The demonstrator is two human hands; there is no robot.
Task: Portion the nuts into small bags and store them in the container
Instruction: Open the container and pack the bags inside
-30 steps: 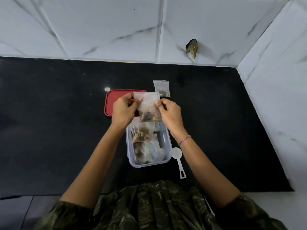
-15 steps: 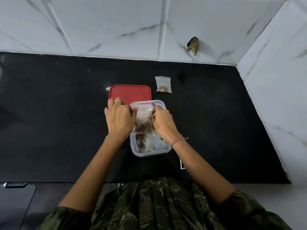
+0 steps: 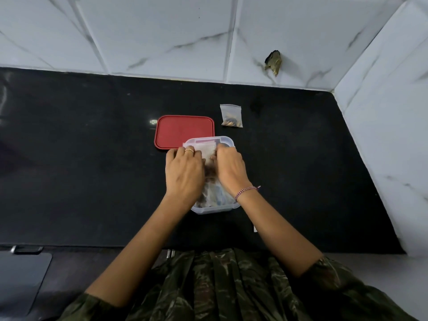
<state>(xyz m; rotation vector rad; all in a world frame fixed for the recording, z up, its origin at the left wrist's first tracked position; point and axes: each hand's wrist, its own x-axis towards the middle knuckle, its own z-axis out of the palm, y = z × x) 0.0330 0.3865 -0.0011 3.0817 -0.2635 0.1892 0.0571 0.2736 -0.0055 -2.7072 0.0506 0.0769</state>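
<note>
A clear plastic container (image 3: 228,140) stands in the middle of the black counter, holding several small bags of nuts. Both hands reach down into it. My left hand (image 3: 184,173) and my right hand (image 3: 230,169) press on a small clear bag of nuts (image 3: 208,154) lying on top of the others, fingers curled at its two sides. Much of the container's inside is hidden under my hands. Another small bag of nuts (image 3: 231,116) lies alone on the counter behind the container, to the right.
The container's red lid (image 3: 179,129) lies flat just behind it on the left. A sliver of the white scoop (image 3: 255,228) shows beside my right forearm. White tiled walls close the counter at the back and the right.
The bag was held up in the air between both hands a second ago. Both hands have lowered it into the container and now press it down.
</note>
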